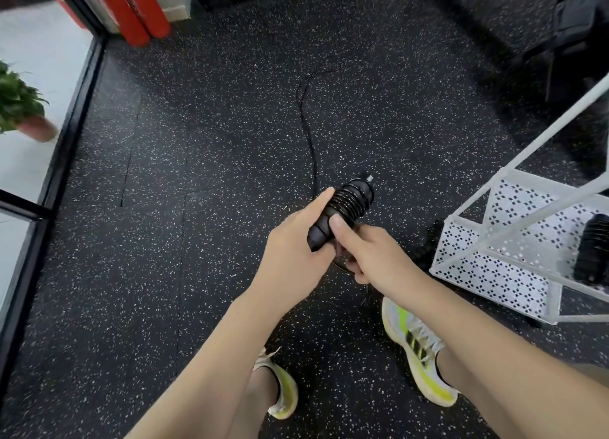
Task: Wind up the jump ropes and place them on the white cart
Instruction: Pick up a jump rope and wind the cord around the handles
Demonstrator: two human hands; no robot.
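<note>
**One rope on the cart, a second partly wound**

The person is standing over a speckled black floor (164, 208) and holding a pair of black jump-rope handles (342, 211) together in front of them. The left hand (296, 260) is wrapping around the lower end of the handles, its fingers curling round the far side and its thumb lying along the near side. The right hand (369, 254) is pressing its thumb against the handles just beyond the left fingers, while its other fingers are curling underneath; whether they are pinching the cord there cannot be told.

Just past both thumbs, several turns of thin black cord are sitting in tight coils around the upper part of the handles. Beyond the fingertips, the loose rope (308, 132) is trailing away across the floor in a long wavy line, so a good length is waiting to be wound.

To the right of the right hand, the white cart (494, 241) is standing near, and a dark coiled bundle (593, 251) is lying in its perforated tray; it looks like an already wound rope.

Judging from this, the task is roughly midway: one rope appears stowed, and this one is needing the rest of its cord wound before going onto the cart. Other ropes are not showing.
</note>
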